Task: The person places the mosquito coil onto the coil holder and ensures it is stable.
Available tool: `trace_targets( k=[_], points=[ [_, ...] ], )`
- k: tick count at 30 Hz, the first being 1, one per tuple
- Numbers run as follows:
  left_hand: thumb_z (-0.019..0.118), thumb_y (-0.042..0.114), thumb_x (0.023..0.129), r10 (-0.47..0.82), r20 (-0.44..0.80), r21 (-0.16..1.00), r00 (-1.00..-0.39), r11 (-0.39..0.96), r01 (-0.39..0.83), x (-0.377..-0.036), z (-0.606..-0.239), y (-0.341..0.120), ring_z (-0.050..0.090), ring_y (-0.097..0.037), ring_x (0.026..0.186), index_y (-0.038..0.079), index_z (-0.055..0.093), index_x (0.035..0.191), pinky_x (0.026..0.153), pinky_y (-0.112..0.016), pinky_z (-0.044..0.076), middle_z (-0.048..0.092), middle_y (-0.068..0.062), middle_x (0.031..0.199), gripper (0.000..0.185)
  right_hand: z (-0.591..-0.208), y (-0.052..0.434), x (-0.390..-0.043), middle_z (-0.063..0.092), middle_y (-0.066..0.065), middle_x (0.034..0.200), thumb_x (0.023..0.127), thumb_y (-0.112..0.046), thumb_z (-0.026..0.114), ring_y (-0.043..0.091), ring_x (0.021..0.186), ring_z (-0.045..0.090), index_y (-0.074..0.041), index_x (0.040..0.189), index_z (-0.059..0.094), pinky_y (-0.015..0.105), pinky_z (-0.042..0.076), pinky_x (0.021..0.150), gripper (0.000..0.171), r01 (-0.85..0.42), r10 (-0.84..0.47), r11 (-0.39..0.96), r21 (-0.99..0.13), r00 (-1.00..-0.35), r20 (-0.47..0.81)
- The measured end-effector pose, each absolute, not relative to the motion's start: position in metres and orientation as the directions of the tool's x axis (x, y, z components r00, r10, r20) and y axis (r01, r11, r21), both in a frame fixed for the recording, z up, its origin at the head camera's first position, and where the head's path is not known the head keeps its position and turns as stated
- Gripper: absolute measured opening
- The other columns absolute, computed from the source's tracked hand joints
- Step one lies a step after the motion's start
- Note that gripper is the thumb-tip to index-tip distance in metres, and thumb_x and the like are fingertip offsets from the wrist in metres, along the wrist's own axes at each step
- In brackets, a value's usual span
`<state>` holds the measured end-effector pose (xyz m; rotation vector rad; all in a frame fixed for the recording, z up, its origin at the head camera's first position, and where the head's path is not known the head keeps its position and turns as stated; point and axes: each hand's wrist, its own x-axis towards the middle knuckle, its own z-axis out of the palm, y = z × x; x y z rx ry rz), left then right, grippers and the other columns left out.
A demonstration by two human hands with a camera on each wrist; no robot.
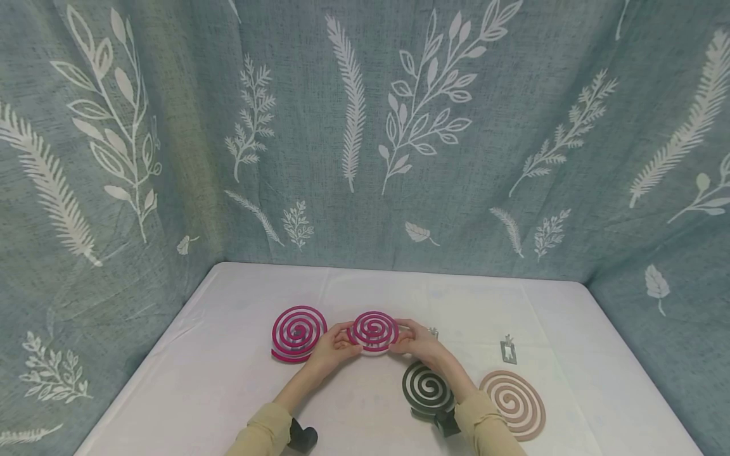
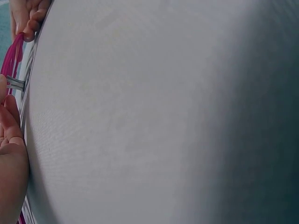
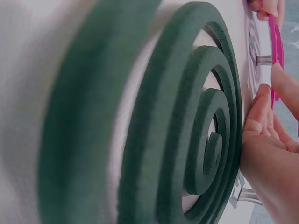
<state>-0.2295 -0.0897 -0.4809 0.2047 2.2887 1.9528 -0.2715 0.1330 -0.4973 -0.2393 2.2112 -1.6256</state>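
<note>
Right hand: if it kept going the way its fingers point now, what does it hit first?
The right hand points left and grips the small pink coil, so it is already on it. Past that, probably the left hand on the coil's other edge, then the larger pink coil; depth is unclear.

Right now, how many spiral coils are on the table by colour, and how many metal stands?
Magenta coils: 2, one held between both hands, one lying to its left
Dark green coil: 1
Light brown coil: 1
Metal stands: 2, one flat near the brown coil, one partly hidden behind the right hand
Total: 4 coils, 2 stands, 6 things.
</note>
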Motion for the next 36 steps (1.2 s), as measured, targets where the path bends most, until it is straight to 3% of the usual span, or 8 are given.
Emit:
trace_targets(
  k=[36],
  points=[
    [0.064,0.003,0.08,0.191,-0.004,0.986,-0.982,0.164,0.028,-0.2291,-0.4811,-0.0911,0.052,-0.013,0.072,-0.006,0.041,0.126,0.063,-0.014,0.045,0.059,-0.019,0.092,0.053,-0.4956,0.1322,-0.2715,0.057,0.001,0.077,0.075,-0.017,0.07,0.013,0.07,0.052,-0.005,0.134,0.036,0.027,0.041,0.068,0.07,0.103,-0.356,0.319,-0.942,-0.908,-0.219]
  ],
)
